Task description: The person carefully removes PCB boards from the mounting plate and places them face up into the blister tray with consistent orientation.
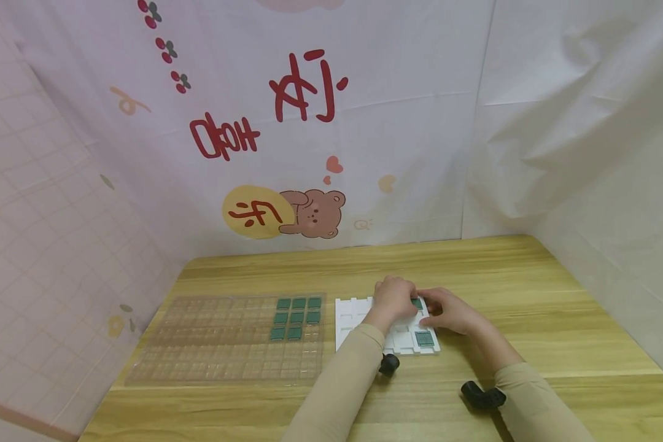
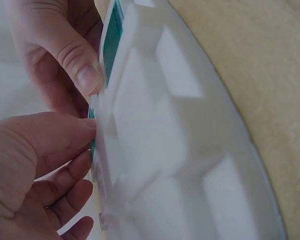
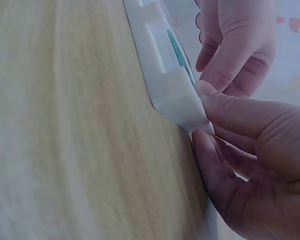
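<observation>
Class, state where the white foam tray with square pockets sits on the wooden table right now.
In the head view, the white foam tray lies near the table's middle, just right of the clear plastic grid tray, under the left hand and right hand.

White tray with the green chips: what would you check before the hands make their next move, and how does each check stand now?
1. White tray flat on the table: ok in the head view.
2. Both hands at the tray's far right pocket: ok; left hand, right hand.
3. Green chip there seated flat: cannot tell, fingers cover it.
4. Near chip sits in its pocket: ok.
5. Clear tray has chips left: ok, eight.
6. Which fingers touch the chip: cannot tell.
</observation>
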{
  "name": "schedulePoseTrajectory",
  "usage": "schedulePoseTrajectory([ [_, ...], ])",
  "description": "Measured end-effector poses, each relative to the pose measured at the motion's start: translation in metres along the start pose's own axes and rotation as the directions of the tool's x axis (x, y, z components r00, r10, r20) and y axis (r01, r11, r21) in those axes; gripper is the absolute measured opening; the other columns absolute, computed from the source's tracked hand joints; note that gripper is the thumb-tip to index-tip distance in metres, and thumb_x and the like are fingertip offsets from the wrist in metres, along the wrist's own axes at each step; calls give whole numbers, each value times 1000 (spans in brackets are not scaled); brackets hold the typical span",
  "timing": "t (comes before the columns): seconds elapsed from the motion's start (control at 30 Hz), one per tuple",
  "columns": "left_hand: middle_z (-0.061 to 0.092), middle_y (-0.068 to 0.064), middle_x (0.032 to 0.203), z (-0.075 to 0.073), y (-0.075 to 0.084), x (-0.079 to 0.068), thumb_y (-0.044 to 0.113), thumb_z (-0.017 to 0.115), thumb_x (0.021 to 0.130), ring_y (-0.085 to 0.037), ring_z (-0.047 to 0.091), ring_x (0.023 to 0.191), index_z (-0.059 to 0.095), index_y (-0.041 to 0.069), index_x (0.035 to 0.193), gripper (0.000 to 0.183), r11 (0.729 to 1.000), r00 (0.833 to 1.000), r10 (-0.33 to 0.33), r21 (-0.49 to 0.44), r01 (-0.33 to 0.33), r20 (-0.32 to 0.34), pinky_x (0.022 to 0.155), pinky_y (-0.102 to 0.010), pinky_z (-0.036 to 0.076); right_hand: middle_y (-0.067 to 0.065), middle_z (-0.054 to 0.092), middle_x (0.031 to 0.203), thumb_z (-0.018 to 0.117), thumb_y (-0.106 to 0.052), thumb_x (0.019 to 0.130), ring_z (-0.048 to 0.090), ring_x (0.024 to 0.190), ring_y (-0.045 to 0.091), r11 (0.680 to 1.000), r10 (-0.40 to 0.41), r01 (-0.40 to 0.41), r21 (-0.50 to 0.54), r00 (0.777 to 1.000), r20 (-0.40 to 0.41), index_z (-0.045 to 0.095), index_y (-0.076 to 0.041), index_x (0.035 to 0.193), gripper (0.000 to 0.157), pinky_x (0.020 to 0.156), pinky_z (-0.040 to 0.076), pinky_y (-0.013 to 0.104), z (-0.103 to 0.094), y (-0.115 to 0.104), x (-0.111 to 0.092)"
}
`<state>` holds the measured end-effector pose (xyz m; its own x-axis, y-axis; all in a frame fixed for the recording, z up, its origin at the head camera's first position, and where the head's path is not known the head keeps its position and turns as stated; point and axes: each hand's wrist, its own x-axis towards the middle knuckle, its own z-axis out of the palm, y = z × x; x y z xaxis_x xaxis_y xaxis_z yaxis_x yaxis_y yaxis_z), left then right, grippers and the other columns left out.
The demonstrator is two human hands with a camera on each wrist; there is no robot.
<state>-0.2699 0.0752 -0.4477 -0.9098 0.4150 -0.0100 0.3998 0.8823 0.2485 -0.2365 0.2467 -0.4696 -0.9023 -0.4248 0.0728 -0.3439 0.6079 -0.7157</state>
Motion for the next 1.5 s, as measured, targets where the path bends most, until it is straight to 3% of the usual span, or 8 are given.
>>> schedulePoseTrajectory([
  [0.7, 64, 14, 89, -2, -4, 3, 32, 82, 77, -13, 49, 92, 74, 26, 94, 20, 998, 999, 28, -49, -26, 30, 80, -31, 35, 22, 55, 120, 81, -13, 82, 50, 96, 24, 1000, 8, -8, -1, 1000, 2, 49, 11, 137, 68, 85, 45, 42, 0, -2, -1],
  [1.07, 63, 13, 92, -3, -3, -4, 34, 82, 76, -13, 50, 96, 73, 26, 98, 26, 997, 997, 73, 10, -72, -23, 81, -31, 39, 26, 54, 125, 81, -13, 82, 51, 98, 27, 1000, -9, 9, 22, 1000, -1, 49, 11, 136, 67, 85, 47, 40, 0, 0, -1],
  [1.5, 64, 12, 96, -14, -2, -20, 34, 79, 78, -12, 49, 92, 72, 24, 106, 31, 995, 991, 103, 3, -103, -82, 77, -27, 40, 21, 55, 124, 80, -14, 83, 49, 94, 23, 999, -16, 16, 28, 1000, 5, 49, 9, 138, 67, 83, 45, 36, 0, 2, 0],
])
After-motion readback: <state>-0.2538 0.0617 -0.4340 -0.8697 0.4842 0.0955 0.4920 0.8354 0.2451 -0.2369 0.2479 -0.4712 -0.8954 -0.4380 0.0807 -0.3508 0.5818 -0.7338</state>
